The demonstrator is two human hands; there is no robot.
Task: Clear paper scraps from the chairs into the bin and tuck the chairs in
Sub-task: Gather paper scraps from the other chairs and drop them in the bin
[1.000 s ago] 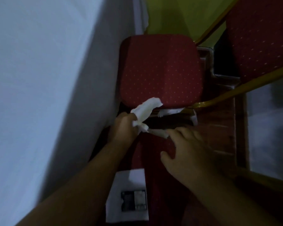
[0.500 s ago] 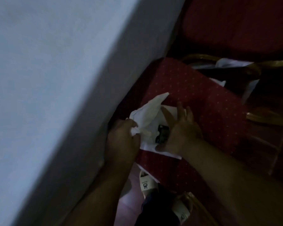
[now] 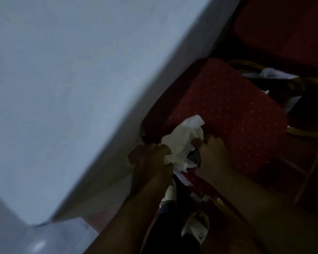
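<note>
A red dotted chair seat (image 3: pixel 228 107) stands beside the white-draped table. At its near corner lies a bundle of white paper scraps (image 3: pixel 184 138), partly crumpled, with a dark printed patch showing. My left hand (image 3: pixel 151 162) is closed around the bundle's left end. Curled over its right side, my right hand (image 3: pixel 213 153) presses the printed sheet into the bundle. A second red chair (image 3: pixel 283 28) stands farther back, and more white paper (image 3: pixel 270 73) lies in the gap between the two chairs. No bin is in view.
The white tablecloth (image 3: pixel 72 88) fills the left half and hangs to the floor. Gold chair frame tubes (image 3: pixel 305 133) run along the right. My feet in white sandals (image 3: pixel 196 228) stand on the reddish floor below the seat.
The view has swung down from the far chair to the near seat. My right hand has gathered the flat printed sheet into the crumpled paper that my left hand holds.
</note>
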